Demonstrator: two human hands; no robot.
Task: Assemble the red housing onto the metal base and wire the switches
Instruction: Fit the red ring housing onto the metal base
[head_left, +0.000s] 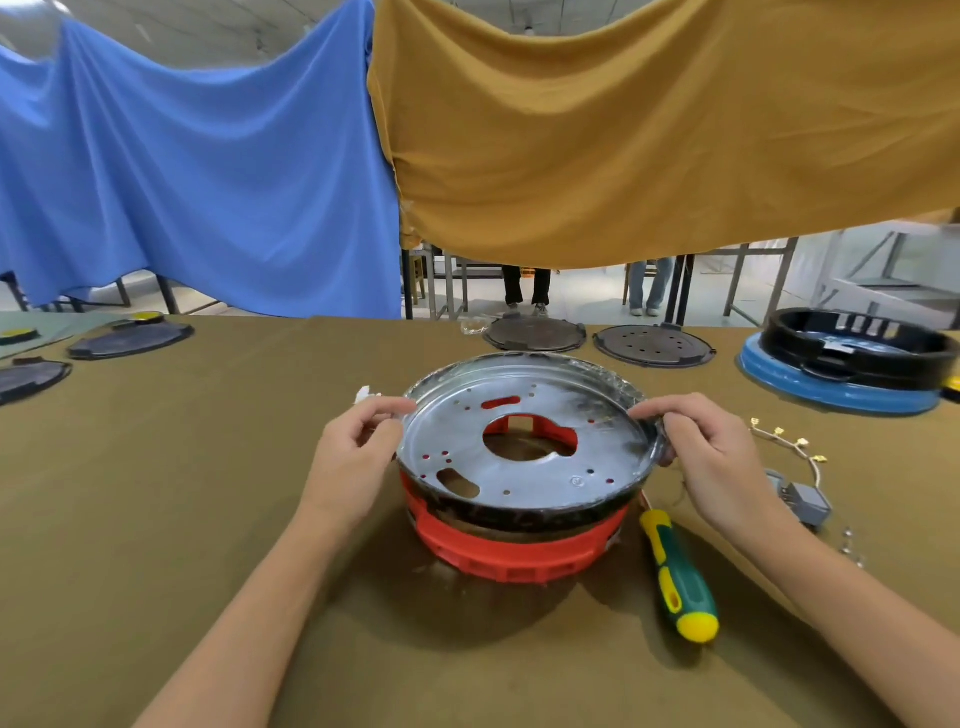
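Observation:
A round silver metal base, pierced with holes and a large central opening, sits tilted on top of the red housing in the middle of the table. Red plastic shows through the central opening. My left hand pinches the base's left rim. My right hand grips its right rim. A grey switch block with a wire harness carrying brass terminals lies just right of my right hand.
A green and yellow screwdriver lies right of the housing. Dark round plates rest at the far table edge, more at the far left. A black ring on a blue base stands far right. Small screws lie near the switch.

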